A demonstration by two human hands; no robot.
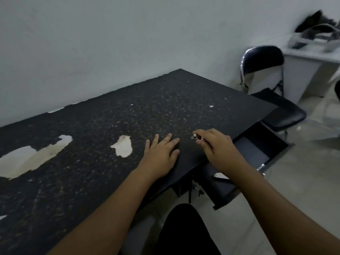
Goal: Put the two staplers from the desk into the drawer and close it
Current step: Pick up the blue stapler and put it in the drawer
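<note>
Near: open drawer (257,153) sticks out under desk edge, R side; pale thing lying in its near end (220,175), maybe stapler no. 1, too small to be sure. Your R hand (217,146) is curled around a small metal-tipped item, prob a stapler (196,137), at desk (92,144) front edge, just above drawer. L hand (161,153) flat, fingers spread, palm down on desktop, holding nothing. Step: looks like 2nd stapler pickup/transfer. Next: carry it R and down into drawer, release, then push drawer front shut; mind fingers. Far: folding chair (266,80), white wall
</note>
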